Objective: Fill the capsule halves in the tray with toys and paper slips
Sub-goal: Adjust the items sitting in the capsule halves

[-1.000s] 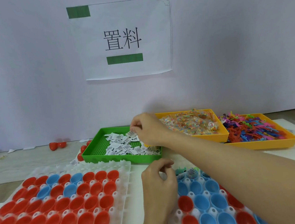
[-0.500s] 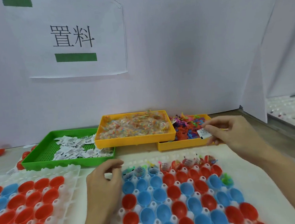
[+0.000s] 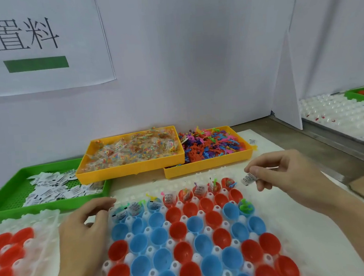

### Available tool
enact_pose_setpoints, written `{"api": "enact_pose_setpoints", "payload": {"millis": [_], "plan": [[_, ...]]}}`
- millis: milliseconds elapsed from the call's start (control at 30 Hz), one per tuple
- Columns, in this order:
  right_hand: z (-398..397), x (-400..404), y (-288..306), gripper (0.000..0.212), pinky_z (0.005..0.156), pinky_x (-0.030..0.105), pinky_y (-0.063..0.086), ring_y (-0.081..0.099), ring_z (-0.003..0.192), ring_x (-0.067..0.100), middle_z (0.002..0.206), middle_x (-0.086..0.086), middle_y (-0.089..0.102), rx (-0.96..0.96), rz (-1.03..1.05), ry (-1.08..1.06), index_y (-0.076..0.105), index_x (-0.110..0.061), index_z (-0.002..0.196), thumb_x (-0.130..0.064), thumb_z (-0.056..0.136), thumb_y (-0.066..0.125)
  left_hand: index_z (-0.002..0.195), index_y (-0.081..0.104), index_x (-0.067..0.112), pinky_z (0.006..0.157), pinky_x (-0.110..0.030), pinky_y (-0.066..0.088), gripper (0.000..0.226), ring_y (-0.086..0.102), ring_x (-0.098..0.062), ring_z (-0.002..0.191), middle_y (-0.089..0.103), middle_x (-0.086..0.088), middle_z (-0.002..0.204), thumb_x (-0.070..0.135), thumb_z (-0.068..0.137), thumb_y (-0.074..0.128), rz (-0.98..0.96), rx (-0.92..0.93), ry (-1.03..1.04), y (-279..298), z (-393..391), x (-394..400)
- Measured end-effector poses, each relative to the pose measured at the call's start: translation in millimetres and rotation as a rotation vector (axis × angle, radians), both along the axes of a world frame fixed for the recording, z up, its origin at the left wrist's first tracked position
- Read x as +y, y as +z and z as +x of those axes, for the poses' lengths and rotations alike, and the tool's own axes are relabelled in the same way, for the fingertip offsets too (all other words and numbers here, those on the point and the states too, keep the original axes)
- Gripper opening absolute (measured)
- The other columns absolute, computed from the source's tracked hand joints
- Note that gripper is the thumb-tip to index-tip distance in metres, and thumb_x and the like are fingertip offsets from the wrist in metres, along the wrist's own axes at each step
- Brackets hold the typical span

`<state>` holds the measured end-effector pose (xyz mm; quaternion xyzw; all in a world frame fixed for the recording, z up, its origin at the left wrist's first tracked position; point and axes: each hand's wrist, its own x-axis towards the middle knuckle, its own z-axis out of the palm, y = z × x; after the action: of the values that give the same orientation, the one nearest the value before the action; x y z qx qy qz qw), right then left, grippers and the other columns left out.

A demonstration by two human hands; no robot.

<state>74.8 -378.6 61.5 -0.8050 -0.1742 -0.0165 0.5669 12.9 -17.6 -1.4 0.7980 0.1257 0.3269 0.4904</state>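
While the right hand (image 3: 288,173) pinches a small white printed paper slip (image 3: 248,178) at centre right, the left hand (image 3: 83,228) rests loosely curled, empty, on the white capsule tray (image 3: 277,221) — best dropped flat into the blue half holding the green toy (image 3: 245,207).

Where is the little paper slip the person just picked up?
In the head view the paper slip is pinched in the right hand, held above the capsule tray's far right corner, just in front of the orange toy bin.
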Motion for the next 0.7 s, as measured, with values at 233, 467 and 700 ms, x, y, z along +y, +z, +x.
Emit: {"api": "enact_pose_setpoints", "payload": {"millis": [233,467,700], "plan": [[-13,10,3,0.015,0.058,0.016,0.052,0.066,0.058,0.006,0.073,-0.007,0.075,-0.056,-0.268,0.067,0.080,-0.026,0.078,-0.012,0.083,0.078,0.079,0.076,0.023,0.063,0.003,0.041,0.040,0.064,-0.005,0.083,0.074,0.008,0.087,-0.009,0.083,0.052,0.025,0.012,0.004,2,-1,-2],[-14,11,3,0.020,0.064,0.014,0.053,0.068,0.065,0.007,0.072,-0.015,0.073,-0.098,-0.372,0.043,0.077,-0.031,0.074,-0.012,0.081,0.080,0.079,0.076,0.019,0.061,0.002,0.043,0.039,0.064,-0.005,0.088,0.073,0.006,0.085,-0.011,0.083,0.051,0.012,0.006,-0.003,4,-1,-4],[-18,10,6,0.020,0.066,0.012,0.052,0.067,0.074,0.003,0.074,-0.021,0.072,-0.176,-0.448,0.052,0.077,-0.033,0.076,-0.013,0.080,0.081,0.079,0.075,0.019,0.061,0.001,0.043,0.040,0.065,-0.007,0.079,0.073,0.006,0.084,-0.013,0.082,0.051,0.030,0.000,-0.010,5,-1,-3]]}}
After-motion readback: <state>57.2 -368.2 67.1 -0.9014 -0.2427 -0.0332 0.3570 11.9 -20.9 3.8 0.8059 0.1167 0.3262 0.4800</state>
